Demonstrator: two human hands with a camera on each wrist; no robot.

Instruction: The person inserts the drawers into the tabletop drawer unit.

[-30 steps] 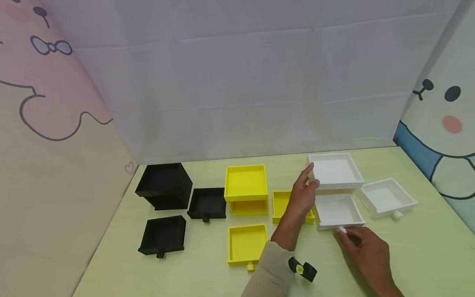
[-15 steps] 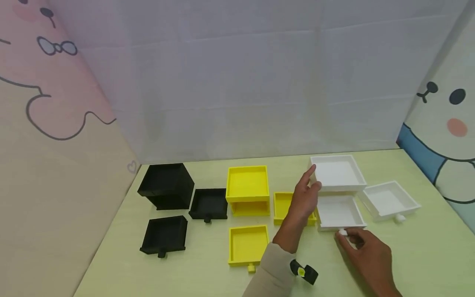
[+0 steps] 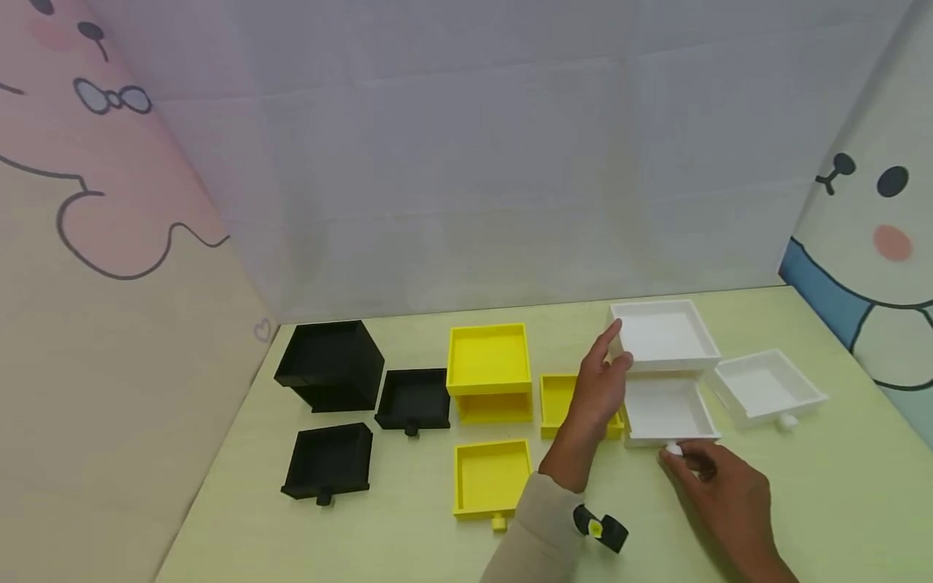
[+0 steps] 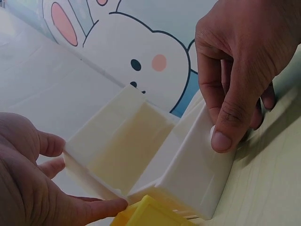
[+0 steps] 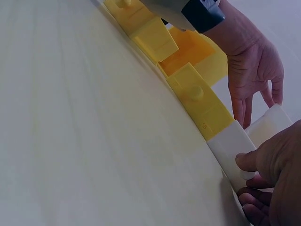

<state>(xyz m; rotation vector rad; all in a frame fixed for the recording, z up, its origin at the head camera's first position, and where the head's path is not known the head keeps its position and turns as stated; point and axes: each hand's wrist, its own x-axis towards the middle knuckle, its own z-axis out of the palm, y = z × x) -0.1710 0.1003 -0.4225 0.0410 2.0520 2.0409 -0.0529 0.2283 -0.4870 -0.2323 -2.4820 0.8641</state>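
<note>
My right hand [image 3: 722, 494] pinches the small knob of a white drawer [image 3: 666, 409] between thumb and fingers. This drawer lies in front of the lower opening of a white cabinet [image 3: 663, 332]; how far it reaches inside is hidden. My left hand [image 3: 601, 389] rests against the cabinet's left side with fairly straight fingers. In the left wrist view, its fingertips [image 4: 54, 143] touch one edge of the white cabinet [image 4: 108, 132], and its thumb reaches another edge. The right wrist view shows the right thumb on the knob at the white drawer's front [image 5: 230, 143].
A second white drawer [image 3: 765, 385] lies right of the cabinet. Left of the hands stand a yellow cabinet [image 3: 488, 356] with two yellow drawers, one [image 3: 492, 478] in front and one [image 3: 557, 397] partly behind the left arm. A black cabinet [image 3: 328, 364] and two black drawers [image 3: 411, 401] are farther left.
The white drawer and my right hand have edged very slightly toward the white cabinet. My left hand keeps its place at the cabinet's side.
</note>
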